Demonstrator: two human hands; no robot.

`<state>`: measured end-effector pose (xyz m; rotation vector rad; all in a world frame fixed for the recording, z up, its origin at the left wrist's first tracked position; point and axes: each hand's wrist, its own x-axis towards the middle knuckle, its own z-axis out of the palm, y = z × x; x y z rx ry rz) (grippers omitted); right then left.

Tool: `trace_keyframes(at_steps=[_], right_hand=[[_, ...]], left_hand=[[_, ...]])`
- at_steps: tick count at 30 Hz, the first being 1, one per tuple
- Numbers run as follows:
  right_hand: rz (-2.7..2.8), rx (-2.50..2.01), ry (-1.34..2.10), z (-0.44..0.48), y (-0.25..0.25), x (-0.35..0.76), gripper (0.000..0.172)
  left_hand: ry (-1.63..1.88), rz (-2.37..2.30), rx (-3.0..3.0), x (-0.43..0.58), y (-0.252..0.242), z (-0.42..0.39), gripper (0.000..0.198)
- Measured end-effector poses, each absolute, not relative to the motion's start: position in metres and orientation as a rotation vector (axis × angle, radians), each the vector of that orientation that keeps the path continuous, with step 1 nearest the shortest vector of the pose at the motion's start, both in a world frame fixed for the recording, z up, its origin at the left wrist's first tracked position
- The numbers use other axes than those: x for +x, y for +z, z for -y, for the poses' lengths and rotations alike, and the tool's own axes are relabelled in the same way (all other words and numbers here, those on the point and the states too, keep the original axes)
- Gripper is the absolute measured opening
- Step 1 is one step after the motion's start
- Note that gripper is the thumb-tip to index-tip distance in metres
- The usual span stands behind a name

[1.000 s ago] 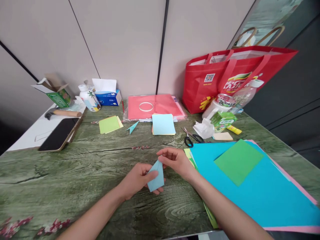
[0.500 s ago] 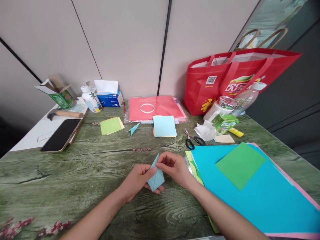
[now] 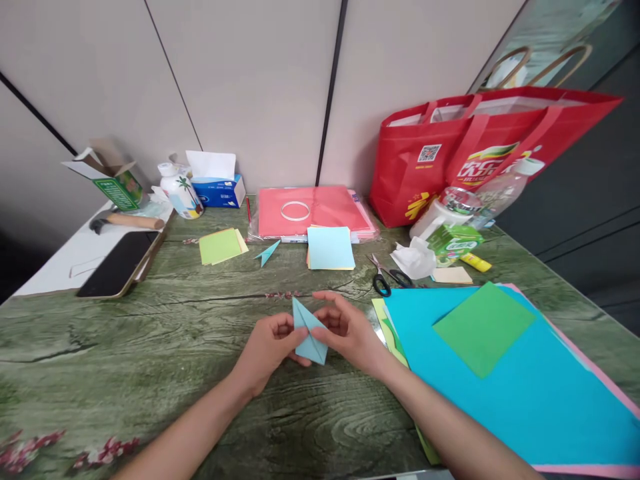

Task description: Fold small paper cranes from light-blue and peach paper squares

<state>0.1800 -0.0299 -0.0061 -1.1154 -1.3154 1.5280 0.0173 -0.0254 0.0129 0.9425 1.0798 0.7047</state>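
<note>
A folded light-blue paper (image 3: 309,345), kite-like with a crease down its middle, is held between both hands above the table. My left hand (image 3: 270,343) pinches its left edge, thumb on top and fingers beneath. My right hand (image 3: 345,331) grips the right edge, its thumb lying on the paper and its index finger stretched out behind. Beyond the hands lie a small folded blue paper piece (image 3: 268,253) and a stack of light-blue square paper (image 3: 331,248). Black-handled scissors (image 3: 383,277) rest to the right of that stack.
Large blue sheets (image 3: 450,420) with a green square (image 3: 484,329) cover the right side. Green and yellow squares (image 3: 220,247), a phone (image 3: 117,265) and a hammer (image 3: 127,221) lie left. A red bag (image 3: 405,160), a jar and a blue tissue box (image 3: 219,192) stand behind.
The folded blue paper has turned, its tip now pointing up and left. My right hand has shifted from pinching near the upper tip to gripping the right edge.
</note>
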Motion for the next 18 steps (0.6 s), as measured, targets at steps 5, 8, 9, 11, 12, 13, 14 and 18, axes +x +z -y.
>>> trace_keyframes(at_steps=[5,8,9,11,12,13,14,18], right_hand=[[1.303,-1.17,1.513,0.027,-0.0119,0.182,0.034],[1.262,-1.166,1.463,0.0246,-0.011,0.1849,0.034],[1.263,-1.161,1.465,0.0241,-0.0099,0.1859,0.035],[1.272,-1.149,1.49,0.024,-0.0073,0.187,0.038],[1.274,-1.143,1.499,0.0243,-0.0062,0.1871,0.039],[1.273,-1.138,1.497,0.0249,-0.0054,0.1867,0.038],[1.266,-1.133,1.483,0.0254,-0.005,0.186,0.038],[1.202,-1.128,1.462,0.0264,-0.0074,0.1821,0.043]], left_hand=[[0.737,-1.097,0.943,0.0165,0.0134,0.0256,0.025],[0.639,-1.121,1.072,0.012,0.0124,0.0242,0.021],[0.623,-1.108,1.103,0.0104,0.0125,0.0234,0.02],[0.631,-1.066,1.127,0.0085,0.0133,0.0219,0.021],[0.641,-1.051,1.125,0.0085,0.0138,0.0214,0.022],[0.655,-1.051,1.12,0.0091,0.0143,0.0214,0.022],[0.673,-1.065,1.113,0.0103,0.0146,0.0217,0.022],[0.825,-1.17,1.021,0.0174,0.0137,0.0259,0.023]])
